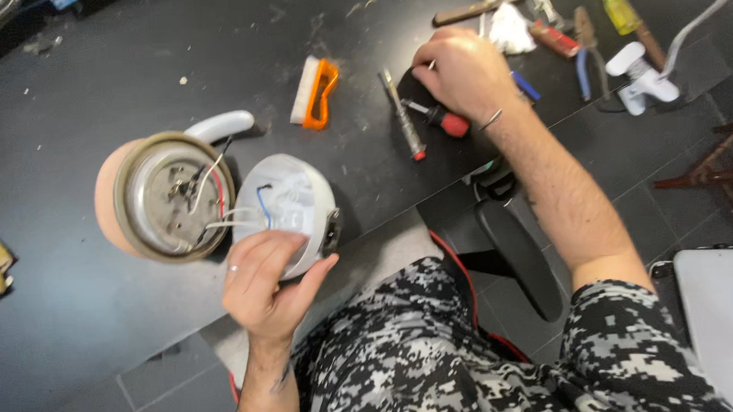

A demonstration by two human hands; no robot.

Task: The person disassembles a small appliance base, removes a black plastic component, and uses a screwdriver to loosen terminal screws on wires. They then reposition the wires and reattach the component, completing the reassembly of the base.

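Work surface: black table (99,70), scuffed and dusty.
Tool cluster: at 1 o'clock of the view, pliers (584,62), a yellow-handled screwdriver (617,8) and white rags (509,26).
Brush: orange-and-white brush (316,93) at 12 o'clock, between the two hands.
Loose tools: slim tester screwdriver (402,126) and red-handled screwdriver (439,119), just at 9 o'clock of the right hand.
Kettle body: overturned kettle (164,194), metal underside up, wires running to the white base cover (293,207).
Left hand (269,282): fingers closed on the base cover's lower edge; kettle at its 10 o'clock.
Right hand (465,74): knuckles up, fingers curled over a thin metal tool; grip hidden, cannot tell.
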